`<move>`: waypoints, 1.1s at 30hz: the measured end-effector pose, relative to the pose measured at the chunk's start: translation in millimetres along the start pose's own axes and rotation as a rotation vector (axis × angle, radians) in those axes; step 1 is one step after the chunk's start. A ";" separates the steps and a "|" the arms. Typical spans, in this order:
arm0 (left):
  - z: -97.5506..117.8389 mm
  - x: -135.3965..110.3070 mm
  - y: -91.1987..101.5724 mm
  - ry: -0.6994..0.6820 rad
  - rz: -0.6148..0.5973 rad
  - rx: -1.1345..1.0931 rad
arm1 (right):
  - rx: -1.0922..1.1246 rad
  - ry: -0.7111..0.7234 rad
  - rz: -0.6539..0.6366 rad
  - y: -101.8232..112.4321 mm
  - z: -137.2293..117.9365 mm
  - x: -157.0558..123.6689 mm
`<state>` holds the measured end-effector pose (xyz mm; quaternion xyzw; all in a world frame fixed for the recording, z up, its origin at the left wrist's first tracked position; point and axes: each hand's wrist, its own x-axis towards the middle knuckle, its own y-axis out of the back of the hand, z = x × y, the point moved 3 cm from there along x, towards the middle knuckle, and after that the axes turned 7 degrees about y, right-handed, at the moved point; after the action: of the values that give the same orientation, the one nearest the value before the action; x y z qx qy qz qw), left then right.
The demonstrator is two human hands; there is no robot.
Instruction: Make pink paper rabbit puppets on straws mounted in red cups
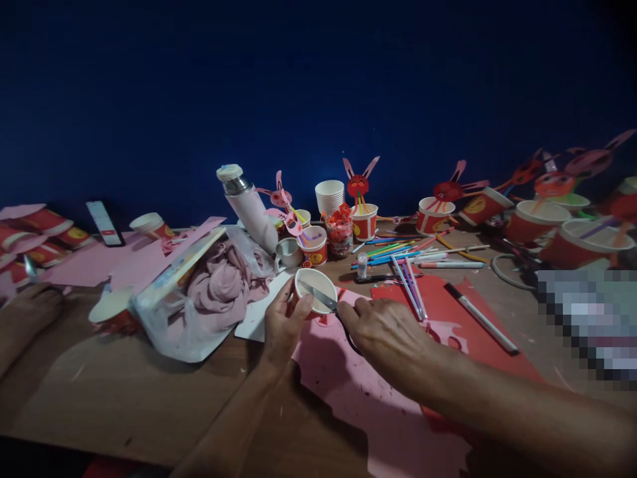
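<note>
Tilted toward me, a white-lined paper cup [309,284] sits in my left hand [284,325], the thumb on its near rim and the fingers around its side. My right hand [381,325] is closed on a pair of scissors [321,296]. Their grey blade lies across the cup's mouth, and a dark handle loop shows below my fingers. How far the blades are apart, I cannot tell. Under both hands spreads a pink paper sheet [348,378] with cut edges and small dark specks. Red paper [488,325] lies beneath my right forearm.
Behind stand a tilted thermos [249,209], stacked cups [330,197], a tub of red scraps [340,232] and several cups with rabbit faces [358,188]. Pens [398,251] and a marker [480,317] lie right. Left are a plastic bag [174,332], a phone [104,222] and another person's hand [37,305].
</note>
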<state>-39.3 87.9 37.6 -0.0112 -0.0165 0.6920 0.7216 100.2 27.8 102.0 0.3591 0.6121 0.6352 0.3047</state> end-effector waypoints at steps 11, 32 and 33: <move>-0.9 1.9 3.5 -0.021 -0.021 -0.056 | 1.476 -0.374 -0.016 -29.0 39.1 10.1; -0.5 -1.1 -7.9 0.016 -0.048 -0.101 | 0.040 -0.073 0.026 -2.6 23.9 -5.5; -0.9 -0.9 -8.8 0.026 -0.052 -0.099 | -0.050 -0.045 0.016 -2.0 21.5 -5.3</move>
<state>-30.5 86.7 37.1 -0.0556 -0.0414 0.6711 0.7382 120.9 35.6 99.5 0.3704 0.5863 0.6444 0.3222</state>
